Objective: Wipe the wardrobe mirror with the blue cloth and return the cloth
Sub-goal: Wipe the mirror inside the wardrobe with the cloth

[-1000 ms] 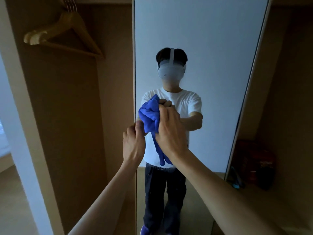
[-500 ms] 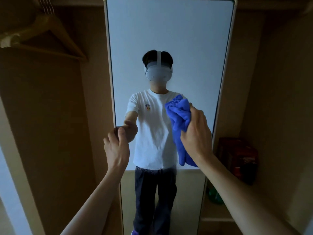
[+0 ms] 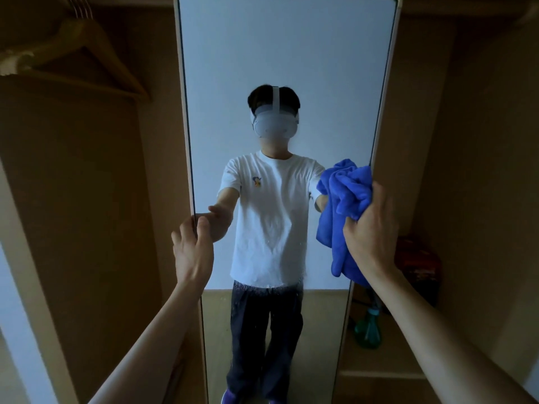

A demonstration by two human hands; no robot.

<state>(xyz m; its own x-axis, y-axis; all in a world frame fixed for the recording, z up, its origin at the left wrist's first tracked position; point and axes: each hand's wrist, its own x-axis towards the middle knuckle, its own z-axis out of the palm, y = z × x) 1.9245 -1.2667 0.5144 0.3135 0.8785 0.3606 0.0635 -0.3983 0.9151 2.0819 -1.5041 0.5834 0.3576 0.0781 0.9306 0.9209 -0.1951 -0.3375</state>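
blue cloth [image 3: 345, 199] bunched in right hand [image 3: 370, 228] grip, pressed to mirror [image 3: 285, 68] right edge; left hand [image 3: 191, 249] fingers curled on left edge.

Counts as seen from the head view:

- One tall mirror [image 3: 287, 68], framed, standing in the wardrobe.
- One blue cloth [image 3: 342, 211], bunched up.
- Two hands: one left hand [image 3: 192, 252], one right hand [image 3: 372, 228]. Two bare forearms led to them.
- One wooden hanger [image 3: 84, 53] clearly made out at upper left; several wire hooks bunched above it, their number not readable.
- One green spray bottle [image 3: 368, 330] low at the right of the mirror.
- One dark red item [image 3: 417, 263] on the right shelf; kind not discernible.
- One reflected person [image 3: 271, 223] in the glass, wearing one white headset [image 3: 274, 125].
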